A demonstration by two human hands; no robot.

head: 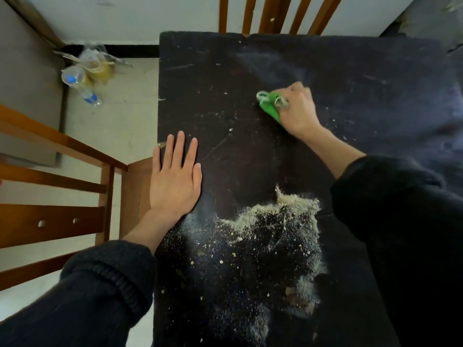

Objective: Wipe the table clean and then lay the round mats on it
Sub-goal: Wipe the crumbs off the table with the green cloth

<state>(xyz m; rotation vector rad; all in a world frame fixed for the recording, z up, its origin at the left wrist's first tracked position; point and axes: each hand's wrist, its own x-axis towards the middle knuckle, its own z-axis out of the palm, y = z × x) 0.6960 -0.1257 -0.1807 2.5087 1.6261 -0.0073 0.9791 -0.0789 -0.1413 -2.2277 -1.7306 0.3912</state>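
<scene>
A dark, scratched table [225, 78] fills the middle of the view. My right hand [298, 108] is closed around a green cloth [269, 105] and presses it onto the tabletop toward the far side. My left hand [175, 176] lies flat, fingers apart, at the table's left edge and holds nothing. A heap of pale crumbs and dust [273, 236] is spread over the near part of the table, between my two dark sleeves. No round mats are in view.
A wooden chair [62, 186] stands to the left of the table, another chair back [275, 13] at its far edge. On the floor at the far left lie a plastic bottle [80, 88] and a bag of rubbish [97, 63].
</scene>
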